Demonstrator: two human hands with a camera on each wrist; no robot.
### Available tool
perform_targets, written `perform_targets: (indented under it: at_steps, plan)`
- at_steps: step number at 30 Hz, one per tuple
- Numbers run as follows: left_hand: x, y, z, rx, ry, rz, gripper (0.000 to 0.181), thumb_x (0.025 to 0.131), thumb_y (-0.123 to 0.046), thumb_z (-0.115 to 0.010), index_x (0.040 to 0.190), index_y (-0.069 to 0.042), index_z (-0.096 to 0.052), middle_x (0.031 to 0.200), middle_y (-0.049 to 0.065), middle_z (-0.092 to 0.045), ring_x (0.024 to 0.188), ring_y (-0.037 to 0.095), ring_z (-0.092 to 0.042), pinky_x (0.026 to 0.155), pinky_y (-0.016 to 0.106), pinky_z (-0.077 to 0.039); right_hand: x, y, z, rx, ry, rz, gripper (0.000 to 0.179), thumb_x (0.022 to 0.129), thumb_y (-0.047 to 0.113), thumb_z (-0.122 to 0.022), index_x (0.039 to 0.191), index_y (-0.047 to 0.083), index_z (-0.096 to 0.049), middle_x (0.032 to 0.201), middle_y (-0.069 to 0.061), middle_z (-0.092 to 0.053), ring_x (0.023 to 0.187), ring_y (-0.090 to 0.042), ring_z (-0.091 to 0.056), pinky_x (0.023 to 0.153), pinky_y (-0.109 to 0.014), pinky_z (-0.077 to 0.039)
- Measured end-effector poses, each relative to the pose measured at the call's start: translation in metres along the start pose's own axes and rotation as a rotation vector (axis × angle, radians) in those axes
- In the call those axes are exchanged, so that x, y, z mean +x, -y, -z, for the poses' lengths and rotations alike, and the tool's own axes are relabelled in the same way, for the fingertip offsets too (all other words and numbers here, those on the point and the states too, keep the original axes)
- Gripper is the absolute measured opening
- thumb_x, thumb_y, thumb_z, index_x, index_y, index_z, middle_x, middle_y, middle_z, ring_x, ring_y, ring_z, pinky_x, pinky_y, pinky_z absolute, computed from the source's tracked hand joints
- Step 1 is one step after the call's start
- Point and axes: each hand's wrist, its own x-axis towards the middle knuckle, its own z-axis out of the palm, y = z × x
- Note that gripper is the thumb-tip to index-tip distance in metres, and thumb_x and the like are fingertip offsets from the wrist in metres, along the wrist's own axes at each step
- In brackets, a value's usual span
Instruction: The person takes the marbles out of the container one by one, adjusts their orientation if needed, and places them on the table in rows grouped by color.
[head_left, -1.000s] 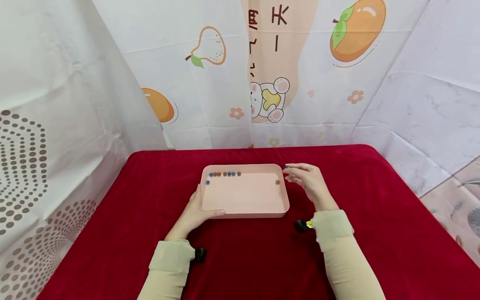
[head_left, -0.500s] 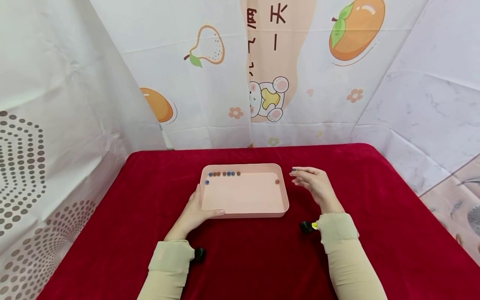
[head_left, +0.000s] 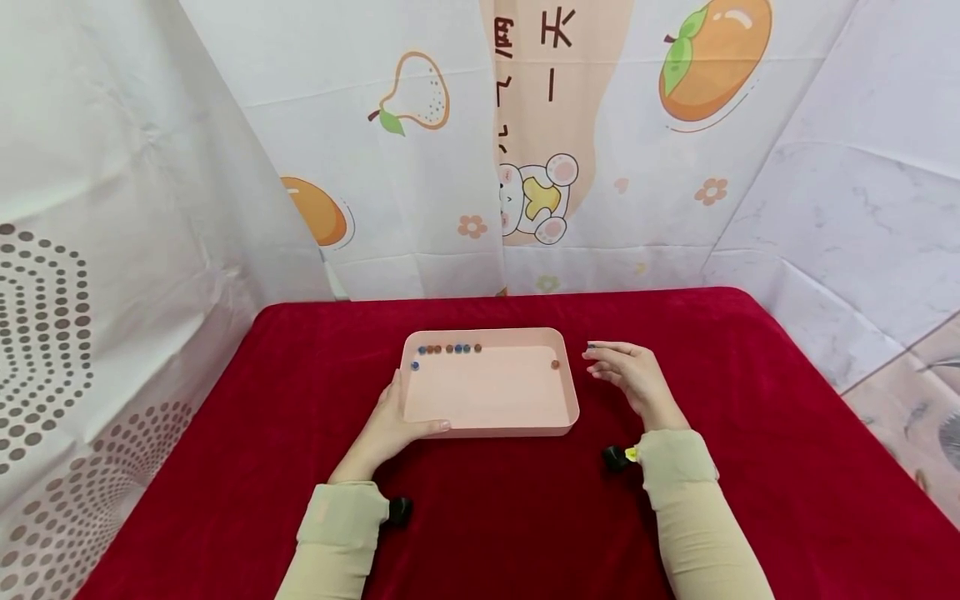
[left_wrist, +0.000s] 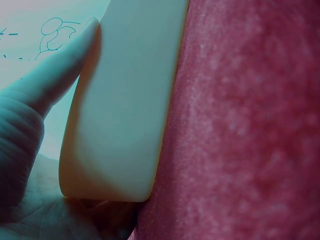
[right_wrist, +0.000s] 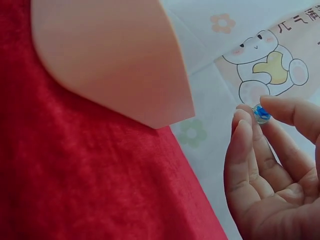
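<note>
A shallow pink tray (head_left: 491, 432) lies on the red cloth. My left hand (head_left: 392, 425) grips its near left corner, the thumb (left_wrist: 65, 67) over the front wall and the other fingers along the left side. Just off the tray's right side, my right hand (head_left: 632, 379) pinches a clear marble with blue inside (right_wrist: 261, 114) between thumb and fingertips, raised above the cloth. Inside the tray, several blue and brown marbles (head_left: 459, 348) line the back wall. One blue marble (head_left: 416, 366) sits near the left wall, and a brown marble (head_left: 555, 364) near the right wall.
Red velvet cloth (head_left: 495, 517) covers the table on all sides of the tray. Behind the table's far edge hangs a white curtain (head_left: 420, 200) printed with fruit and a cartoon animal. Black wrist cameras (head_left: 617, 457) sit at both cuffs.
My right hand has moved right, away from the tray's back right corner, and slightly nearer, still pinching the marble. The left hand and the marbles in the tray stay as they were.
</note>
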Motion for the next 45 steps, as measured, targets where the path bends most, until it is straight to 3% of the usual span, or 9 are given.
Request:
perform_targets:
  at_steps: [2, 4, 8, 11, 18, 26, 34, 45]
  plan:
    - [-0.001, -0.001, 0.001, 0.003, 0.0, -0.001, 0.13, 0.074, -0.044, -0.085, 0.159, -0.007, 0.006, 0.165, 0.02, -0.003, 0.151, 0.04, -0.011, 0.118, 0.063, -0.019, 0.0, -0.003, 0.0, -0.001, 0.006, -0.007, 0.014, 0.095, 0.013, -0.067, 0.092, 0.023, -0.076, 0.087, 0.006, -0.076, 0.071, -0.009, -0.07, 0.074, -0.023, -0.058]
    - [-0.001, -0.001, 0.001, 0.003, -0.002, -0.005, 0.129, 0.074, -0.043, -0.085, 0.159, -0.007, 0.006, 0.165, 0.02, -0.003, 0.151, 0.04, -0.011, 0.118, 0.063, -0.019, 0.0, -0.005, -0.001, -0.007, 0.012, -0.013, 0.012, 0.095, 0.012, -0.067, 0.102, 0.015, -0.076, 0.087, 0.005, -0.076, 0.071, -0.009, -0.07, 0.074, -0.023, -0.058]
    - [-0.001, -0.001, 0.001, -0.001, 0.0, -0.01, 0.128, 0.075, -0.042, -0.085, 0.159, -0.007, 0.005, 0.165, 0.02, -0.004, 0.151, 0.039, -0.012, 0.118, 0.063, -0.019, -0.001, -0.008, -0.002, -0.047, 0.021, -0.04, 0.037, 0.094, 0.01, -0.066, 0.126, -0.008, -0.061, 0.087, 0.005, -0.075, 0.071, -0.009, -0.069, 0.074, -0.023, -0.058]
    - [-0.001, -0.002, 0.0, 0.0, 0.002, -0.008, 0.128, 0.075, -0.043, -0.085, 0.159, -0.007, 0.005, 0.165, 0.02, -0.004, 0.15, 0.04, -0.013, 0.118, 0.062, -0.02, 0.0, -0.011, -0.001, -0.081, 0.027, -0.065, 0.049, 0.094, 0.011, -0.066, 0.132, -0.016, -0.051, 0.085, 0.005, -0.074, 0.071, -0.009, -0.068, 0.072, -0.022, -0.058]
    - [0.0, -0.001, 0.0, -0.001, -0.003, -0.012, 0.128, 0.074, -0.043, -0.085, 0.159, -0.008, 0.004, 0.165, 0.02, -0.004, 0.151, 0.04, -0.012, 0.118, 0.063, -0.019, 0.001, -0.016, 0.006, -0.122, 0.036, -0.101, 0.049, 0.095, 0.009, -0.065, 0.133, -0.018, -0.049, 0.083, 0.005, -0.072, 0.069, -0.009, -0.068, 0.069, -0.021, -0.057]
    - [0.001, 0.001, 0.001, 0.005, -0.001, -0.014, 0.129, 0.074, -0.044, -0.085, 0.16, -0.009, 0.004, 0.166, 0.019, -0.003, 0.151, 0.039, -0.011, 0.118, 0.063, -0.019, 0.002, -0.022, 0.011, -0.114, 0.084, -0.059, 0.036, 0.094, 0.01, -0.065, 0.122, -0.013, -0.061, 0.087, 0.002, -0.074, 0.07, -0.01, -0.068, 0.068, -0.022, -0.058]
    - [0.001, 0.0, 0.0, 0.001, 0.004, -0.031, 0.126, 0.074, -0.042, -0.085, 0.16, -0.011, 0.002, 0.166, 0.018, -0.002, 0.151, 0.04, -0.01, 0.118, 0.064, -0.019, 0.003, -0.026, 0.01, -0.177, 0.05, -0.099, 0.044, 0.097, 0.003, -0.056, 0.134, -0.02, -0.047, 0.09, 0.003, -0.072, 0.069, -0.009, -0.069, 0.07, -0.023, -0.059]
    - [0.002, 0.001, 0.001, 0.002, 0.005, -0.028, 0.127, 0.074, -0.042, -0.086, 0.16, -0.011, 0.003, 0.166, 0.018, -0.001, 0.152, 0.039, -0.008, 0.119, 0.063, -0.018, 0.004, -0.026, 0.008, -0.221, 0.042, -0.102, 0.042, 0.097, 0.0, -0.057, 0.133, -0.02, -0.048, 0.095, -0.003, -0.072, 0.072, -0.008, -0.07, 0.071, -0.023, -0.059]
